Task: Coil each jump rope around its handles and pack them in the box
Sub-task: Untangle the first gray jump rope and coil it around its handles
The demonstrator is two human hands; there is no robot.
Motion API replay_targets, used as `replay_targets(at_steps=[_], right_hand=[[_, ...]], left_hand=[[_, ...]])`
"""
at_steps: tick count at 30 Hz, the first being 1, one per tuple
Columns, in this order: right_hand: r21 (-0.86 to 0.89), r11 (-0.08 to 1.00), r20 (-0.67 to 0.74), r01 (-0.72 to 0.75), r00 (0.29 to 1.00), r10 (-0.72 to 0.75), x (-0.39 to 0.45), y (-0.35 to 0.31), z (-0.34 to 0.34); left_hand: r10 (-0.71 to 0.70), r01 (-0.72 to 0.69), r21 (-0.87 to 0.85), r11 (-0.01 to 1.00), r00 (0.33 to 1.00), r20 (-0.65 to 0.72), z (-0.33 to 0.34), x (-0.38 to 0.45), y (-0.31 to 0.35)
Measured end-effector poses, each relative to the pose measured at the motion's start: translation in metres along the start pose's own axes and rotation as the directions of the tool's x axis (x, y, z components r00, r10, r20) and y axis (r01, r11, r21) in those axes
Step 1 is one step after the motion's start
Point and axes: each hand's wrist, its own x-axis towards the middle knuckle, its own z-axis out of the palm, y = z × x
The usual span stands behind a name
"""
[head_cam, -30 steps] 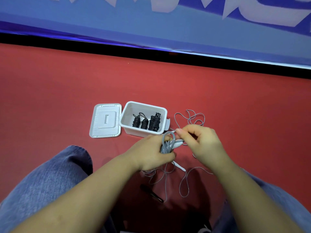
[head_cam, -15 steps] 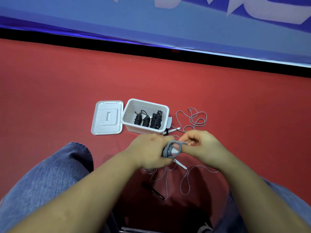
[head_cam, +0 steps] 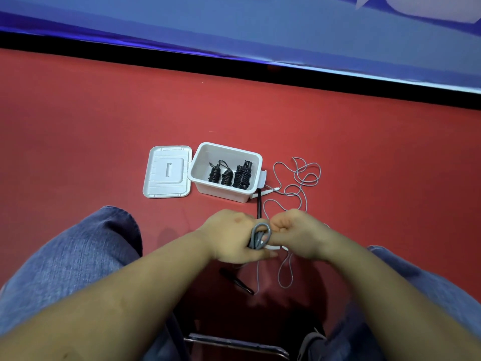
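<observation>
now your left hand (head_cam: 231, 237) grips the grey rope coil (head_cam: 257, 235) around its white handles, your right hand (head_cam: 294, 233) pinching the rope beside it. beyond your hands, lid (head_cam: 168, 174), then white box (head_cam: 208, 152) holding three black coiled ropes (head_cam: 240, 175).

A single head-worn, wide-angle view is given, directed forward and steeply down from above a seated person. The two bare forearms and hands (head_cam: 260, 235) are seen close, low in the centre, between blue-denim-clad knees (head_cam: 78, 256). Farther out, the red floor (head_cam: 104, 113) is taken in, with the open white plastic box (head_cam: 226, 173) at mid-distance, bounded at the top by a blue banner (head_cam: 234, 27).
</observation>
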Motion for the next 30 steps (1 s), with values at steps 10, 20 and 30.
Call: replay_targets(at_steps=[10,20,30], right_hand=[[0.721,0.692,0.088,-0.035,0.995,-0.042,-0.011,-0.008,-0.017],[0.371,0.889,-0.484,0.268,0.873,-0.062,0.01,-0.004,-0.004],[0.145,0.975,-0.596,0.167,0.802,-0.049,0.025,-0.005,0.011]], left_hand=[[0.06,-0.074,-0.047,0.996,0.963,-0.263,-0.005,0.002,-0.006],[-0.47,0.435,-0.218,0.874,0.871,-0.144,-0.004,0.014,-0.006],[-0.485,0.407,-0.581,0.705,0.874,0.023,0.0,0.034,0.003]])
